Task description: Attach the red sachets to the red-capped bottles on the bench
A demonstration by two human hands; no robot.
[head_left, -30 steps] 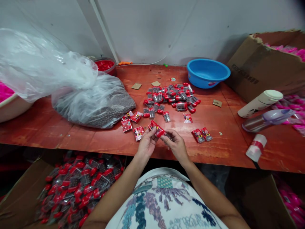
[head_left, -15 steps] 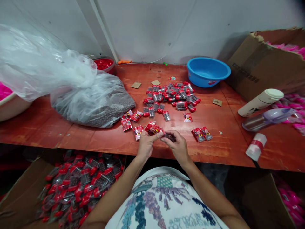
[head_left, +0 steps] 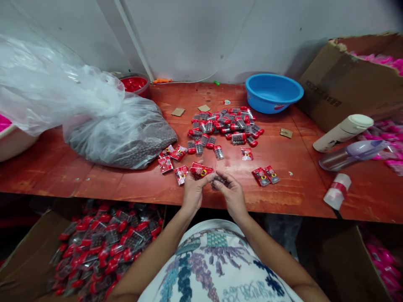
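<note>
Over the table's front edge, my left hand (head_left: 193,191) is closed on a small red packet (head_left: 200,170), which lies sideways between thumb and fingers. My right hand (head_left: 233,193) pinches the dark beaded part at the packet's right end; whether that part is joined to the red part is hidden by the fingers. Left of the hands are several similar red packets (head_left: 166,164). Two packets (head_left: 265,175) with dark lower halves lie to the right, and a single packet (head_left: 247,154) is farther back. Behind the hands sits a pile of clear, red-capped little bottles (head_left: 231,125) with dark beads inside.
A plastic bag of dark beads (head_left: 126,134) fills the table's left. A blue basin (head_left: 273,94), carton (head_left: 336,84), white flask (head_left: 343,133), clear bottle (head_left: 349,155) and white roll (head_left: 337,192) stand or lie right. Below left, a box (head_left: 28,251) holds red-capped bottles.
The red packet is turned flatter, its printed front showing more. My right fingers have shifted slightly left and down on the dark beaded part. The table items stay put.
</note>
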